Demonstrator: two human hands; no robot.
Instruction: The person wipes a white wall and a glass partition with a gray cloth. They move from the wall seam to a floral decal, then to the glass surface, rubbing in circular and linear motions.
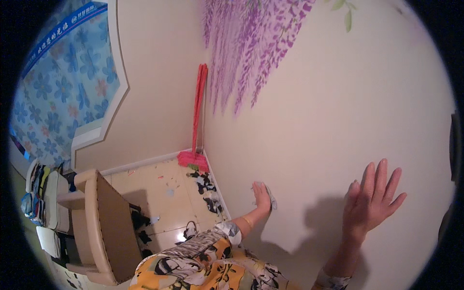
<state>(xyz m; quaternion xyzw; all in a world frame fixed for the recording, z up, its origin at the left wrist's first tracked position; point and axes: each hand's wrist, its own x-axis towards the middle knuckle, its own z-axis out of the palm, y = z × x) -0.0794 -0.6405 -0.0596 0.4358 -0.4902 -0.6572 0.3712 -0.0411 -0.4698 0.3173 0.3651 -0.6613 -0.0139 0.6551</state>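
Note:
My left hand (261, 195) is low against the cream wall (367, 96), the forearm reaching out from a patterned sleeve. Under its palm and fingers a light grey cloth (273, 200) is pressed to the wall, mostly covered by the hand. My right hand (369, 203) is higher and to the right, with fingers spread and nothing in it. It is at the wall surface, its shadow falling to the left; whether the palm touches cannot be made out. Purple hanging flowers (251, 53) decorate the wall above.
Red long-handled broom (197, 116) and red dustpan (186, 158) lean in the corner. Dark scraps (208, 193) litter the tiled floor (166, 203). At left stand a tan armchair (108, 227), a pile of folded cloths (36, 193) and a blue flowered curtain (67, 87).

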